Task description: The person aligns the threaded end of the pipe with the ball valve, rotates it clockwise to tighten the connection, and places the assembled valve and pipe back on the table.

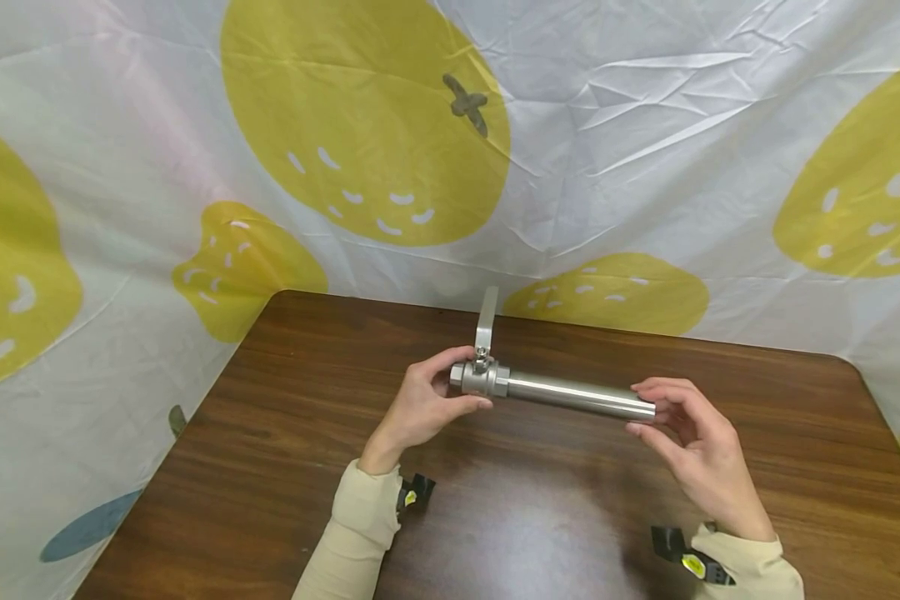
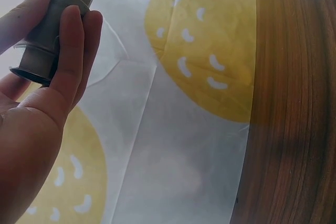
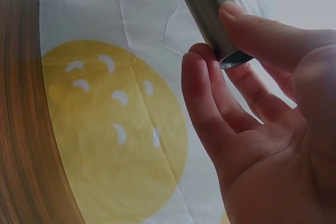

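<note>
A steel ball valve [image 1: 480,378] with a flat lever handle [image 1: 486,321] is joined to a straight metal pipe [image 1: 581,395], held up above the table. My left hand [image 1: 423,404] grips the valve body between thumb and fingers, at the end away from the pipe. In the left wrist view the valve [image 2: 46,35] lies between the thumb and fingers of that hand [image 2: 47,108]. At the pipe's other end, my right hand [image 1: 701,442] pinches it. The right wrist view has the thumb and fingertips of this hand [image 3: 262,145] on the pipe [image 3: 210,9] near its open end.
Below both hands spreads a dark brown wooden table [image 1: 270,467] with rounded far corners. A white cloth [image 1: 645,150] with big yellow fruit prints hangs behind the table and along its sides. Black straps with small devices [image 1: 693,565] sit on both wrists.
</note>
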Action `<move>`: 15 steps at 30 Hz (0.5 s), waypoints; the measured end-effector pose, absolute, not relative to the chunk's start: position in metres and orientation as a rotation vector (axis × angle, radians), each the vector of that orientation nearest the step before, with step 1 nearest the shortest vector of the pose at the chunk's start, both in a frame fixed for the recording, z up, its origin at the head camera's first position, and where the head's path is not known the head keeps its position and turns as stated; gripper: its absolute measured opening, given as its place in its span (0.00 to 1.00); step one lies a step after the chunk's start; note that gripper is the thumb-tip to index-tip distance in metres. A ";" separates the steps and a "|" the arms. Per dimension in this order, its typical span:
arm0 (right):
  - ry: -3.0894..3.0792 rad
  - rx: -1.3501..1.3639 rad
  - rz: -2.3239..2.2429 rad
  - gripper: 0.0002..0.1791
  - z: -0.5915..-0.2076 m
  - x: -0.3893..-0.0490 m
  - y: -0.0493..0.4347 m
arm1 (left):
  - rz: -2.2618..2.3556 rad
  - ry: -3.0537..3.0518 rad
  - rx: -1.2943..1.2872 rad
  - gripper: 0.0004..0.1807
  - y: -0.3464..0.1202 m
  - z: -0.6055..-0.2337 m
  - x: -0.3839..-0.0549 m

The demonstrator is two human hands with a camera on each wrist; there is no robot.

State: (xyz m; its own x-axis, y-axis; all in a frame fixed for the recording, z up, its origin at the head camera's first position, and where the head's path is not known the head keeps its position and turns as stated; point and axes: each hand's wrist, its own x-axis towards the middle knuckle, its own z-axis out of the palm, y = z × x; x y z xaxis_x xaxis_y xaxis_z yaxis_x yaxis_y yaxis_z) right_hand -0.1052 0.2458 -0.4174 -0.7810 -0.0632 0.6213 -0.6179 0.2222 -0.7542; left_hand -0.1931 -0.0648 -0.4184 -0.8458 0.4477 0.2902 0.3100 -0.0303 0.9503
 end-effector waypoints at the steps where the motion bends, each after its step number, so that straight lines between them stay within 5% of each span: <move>1: -2.054 0.615 1.577 0.29 -0.417 -0.105 0.246 | 2.020 2.112 0.831 0.32 -0.065 -0.419 -0.193; 15: -2.180 0.546 1.446 0.29 -0.413 -0.101 0.245 | 2.023 2.106 0.846 0.32 -0.065 -0.418 -0.193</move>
State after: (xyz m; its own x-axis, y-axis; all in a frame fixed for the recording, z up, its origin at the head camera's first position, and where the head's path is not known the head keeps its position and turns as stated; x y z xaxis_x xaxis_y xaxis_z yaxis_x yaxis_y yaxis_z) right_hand -0.1012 0.2452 -0.4128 -0.8128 -0.0707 0.5783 -0.5603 0.3668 -0.7427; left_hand -0.1928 -0.0652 -0.4179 -0.8405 0.4514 0.2997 0.3176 -0.0377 0.9475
